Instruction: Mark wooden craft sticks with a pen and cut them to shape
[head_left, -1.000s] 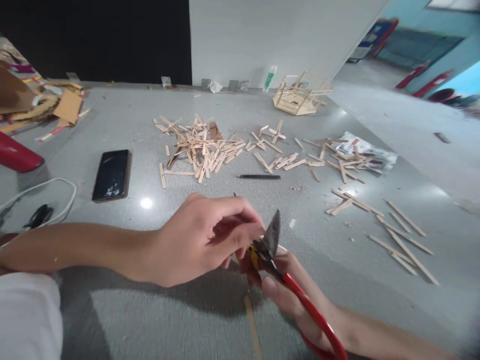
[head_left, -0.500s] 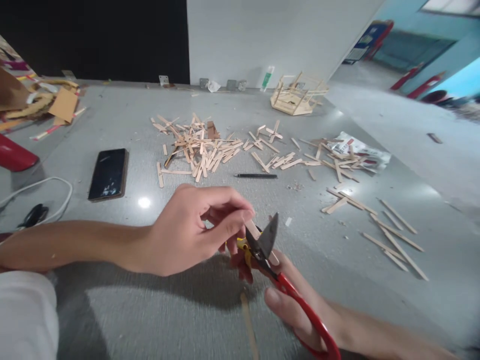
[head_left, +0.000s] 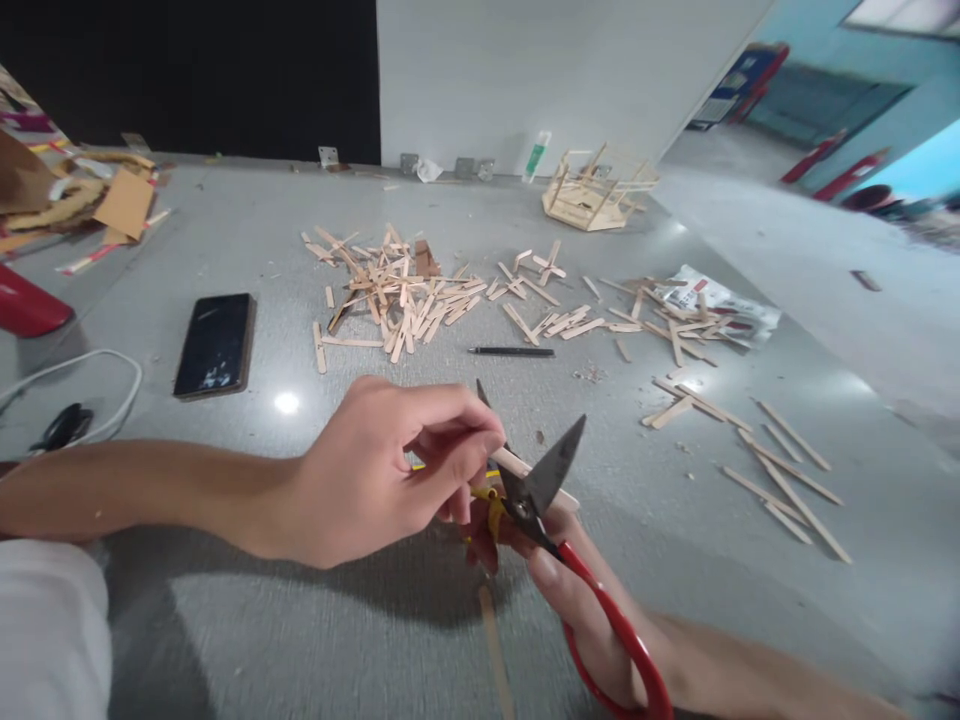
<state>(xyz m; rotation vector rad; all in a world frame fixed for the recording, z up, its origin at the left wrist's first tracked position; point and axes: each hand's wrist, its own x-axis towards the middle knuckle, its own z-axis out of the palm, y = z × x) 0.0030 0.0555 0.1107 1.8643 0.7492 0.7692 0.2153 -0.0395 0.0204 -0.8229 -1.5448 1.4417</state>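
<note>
Pinched between thumb and fingertips of my left hand (head_left: 390, 470) is a wooden craft stick (head_left: 512, 462), tilted down to the right. My right hand (head_left: 589, 600) grips red-handled scissors (head_left: 556, 472) through the handle loops, their dark blades spread apart. The stick lies between the blades, close to the pivot, and its rounded far end shows beyond them. Something yellow (head_left: 495, 510) shows by the pivot and the right fingers; what it is I cannot make out. Another craft stick (head_left: 495, 645) lies on the table below my hands.
A heap of short craft sticks (head_left: 405, 295) covers the middle of the table (head_left: 247, 600), with a black pen (head_left: 514, 351) before it. Longer sticks (head_left: 795, 490) lie right. A phone (head_left: 215, 345) is on the left. A wooden stick frame (head_left: 596, 195) stands at the back.
The scissor blades have opened wider. The stick between them has turned flatter, its far end now pointing more to the right. My left hand has shifted slightly downward.
</note>
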